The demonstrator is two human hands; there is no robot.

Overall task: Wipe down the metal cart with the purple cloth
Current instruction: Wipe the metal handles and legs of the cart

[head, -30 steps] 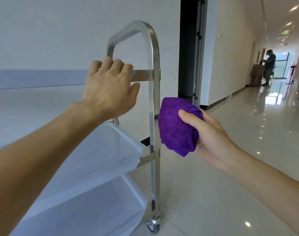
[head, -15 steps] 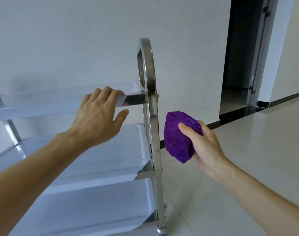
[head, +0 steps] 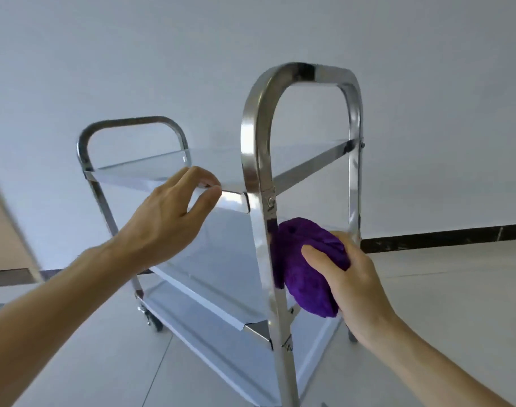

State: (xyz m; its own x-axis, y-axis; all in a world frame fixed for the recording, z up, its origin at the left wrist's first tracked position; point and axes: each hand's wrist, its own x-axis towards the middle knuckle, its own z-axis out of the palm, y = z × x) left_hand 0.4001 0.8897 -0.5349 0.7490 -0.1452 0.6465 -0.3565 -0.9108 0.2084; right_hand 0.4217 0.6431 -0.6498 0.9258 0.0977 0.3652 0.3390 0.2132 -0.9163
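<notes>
A shiny metal cart [head: 256,136] with three shelves and a hooped handle at each end stands in front of me. My left hand [head: 168,218] grips the front rim of the top shelf, fingers over the edge and thumb underneath. My right hand [head: 347,277] holds the bunched purple cloth [head: 306,268] against the inner side of the near upright post, between the top and middle shelves.
A white wall with a dark skirting strip [head: 444,239] runs behind the cart. Glossy pale floor tiles [head: 456,304] spread to the right and below. A castor wheel [head: 154,321] shows under the cart's far left corner. A blurred beige door edge [head: 4,227] is at far left.
The view has swung round so the cart is seen from its end. My left hand slid along the top shelf rim. The cloth moved in from beside the post to touch it.
</notes>
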